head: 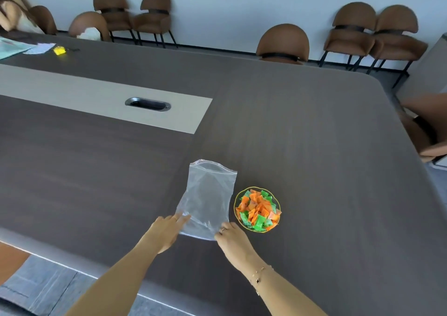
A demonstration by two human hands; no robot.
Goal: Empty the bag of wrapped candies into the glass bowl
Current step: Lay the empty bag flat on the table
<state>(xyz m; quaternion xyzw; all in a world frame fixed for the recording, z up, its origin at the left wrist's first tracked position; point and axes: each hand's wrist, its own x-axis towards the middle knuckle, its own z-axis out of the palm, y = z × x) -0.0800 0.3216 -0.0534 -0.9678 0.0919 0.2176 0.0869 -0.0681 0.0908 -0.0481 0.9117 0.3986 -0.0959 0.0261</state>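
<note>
The left hand [169, 231] lies flat with its fingers stretched out, their tips touching the near left corner of the bag [208, 199]. The right hand [232, 237], a ring on one finger and a thin chain at the wrist, rests with loosely curled fingers on the bag's near right corner; whether it pinches the plastic cannot be told. The bag is clear, zip-topped and empty, lying flat on the counter [314, 134] with its mouth pointing away from the person. Just beside its right edge stands the glass bowl [257, 209], small and round with a thin golden rim, heaped with wrapped candies [256, 210] in orange and green. The counter is a long dark wood-grain surface with a pale inlaid strip [96, 100] holding an oval cable port [148, 104]. Far off at its left end lie papers [24, 47] and a small yellow object [59, 50]. Brown padded chairs [281, 43] line the pale wall.
</note>
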